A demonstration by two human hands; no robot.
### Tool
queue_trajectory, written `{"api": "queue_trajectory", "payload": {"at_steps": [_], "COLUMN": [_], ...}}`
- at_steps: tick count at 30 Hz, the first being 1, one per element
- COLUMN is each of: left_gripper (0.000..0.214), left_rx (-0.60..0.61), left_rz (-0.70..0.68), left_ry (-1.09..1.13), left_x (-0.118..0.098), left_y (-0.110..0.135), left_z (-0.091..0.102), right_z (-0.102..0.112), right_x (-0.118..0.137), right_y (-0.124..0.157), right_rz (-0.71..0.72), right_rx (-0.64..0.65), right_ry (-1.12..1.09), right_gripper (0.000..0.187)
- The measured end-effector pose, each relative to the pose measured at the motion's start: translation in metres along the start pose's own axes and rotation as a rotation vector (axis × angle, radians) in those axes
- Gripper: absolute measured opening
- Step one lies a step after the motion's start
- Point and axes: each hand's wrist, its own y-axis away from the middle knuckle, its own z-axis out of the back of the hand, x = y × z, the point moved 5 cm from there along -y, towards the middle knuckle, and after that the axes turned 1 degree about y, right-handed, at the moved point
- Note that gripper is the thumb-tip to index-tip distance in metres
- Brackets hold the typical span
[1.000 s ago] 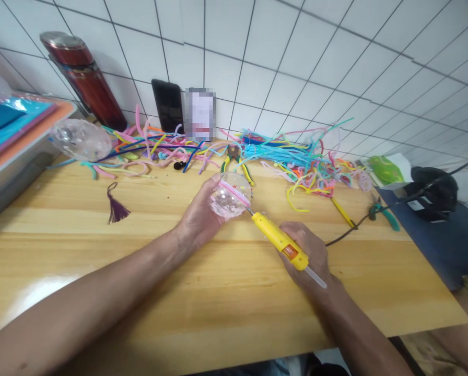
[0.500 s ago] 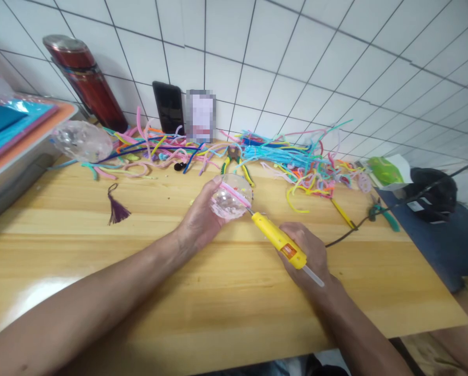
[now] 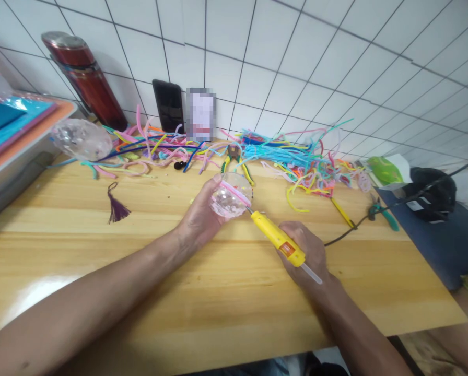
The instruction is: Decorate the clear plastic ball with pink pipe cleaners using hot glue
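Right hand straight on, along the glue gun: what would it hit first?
The clear ball in the left hand, near the lower end of the pink strip; the nozzle looks close, perhaps touching; depth is unclear.

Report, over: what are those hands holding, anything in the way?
Left hand: clear ball. Right hand: glue gun, nozzle by pink strip's end. Pliers beyond ball, not between it and nozzle.

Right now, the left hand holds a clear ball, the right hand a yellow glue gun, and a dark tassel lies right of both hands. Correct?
Not quite: the left hand does hold the clear ball and the right hand the yellow glue gun, but the head view shows the dark tassel left, not right, of both.
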Motion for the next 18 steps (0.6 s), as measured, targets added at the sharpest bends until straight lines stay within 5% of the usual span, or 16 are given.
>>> {"api": "queue_trajectory", "payload": {"at_steps": [18], "left_gripper": [0.037], "left_rx": [-0.001], "left_rz": [0.005], "left_ry": [-0.018], "left_x": [-0.0007], "left_y": [0.0004], "left_z": [-0.0016], "right_z": [-0.0014], "right_x": [-0.0024], "right_y": [0.0025], "right_rz": [-0.028], "right_rx": [0.037], "right_ry": [-0.002], "right_gripper": [0.016]}}
